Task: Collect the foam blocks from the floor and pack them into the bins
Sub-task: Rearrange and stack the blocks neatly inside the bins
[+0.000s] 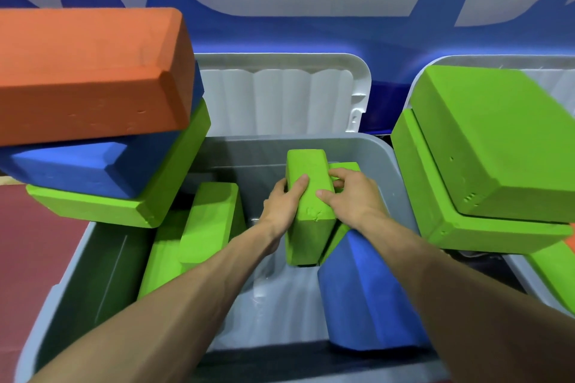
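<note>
Inside the grey bin (370,146), a green foam block (308,214) stands on edge, gripped from both sides by my left hand (284,202) and my right hand (354,196). Behind it, a second green block (345,166) leans against it. A blue block (364,295) stands in the bin under my right forearm. Two more green blocks (208,224) lean at the bin's left side. On the left, an orange block (90,71), a blue block (93,165) and a green block (124,208) are stacked over the bin's left edge.
The bin's white lid (280,96) stands open against the blue and grey wall. At the right, two green blocks (491,146) are stacked over a second bin (529,277). Dark red floor (31,242) shows at the left.
</note>
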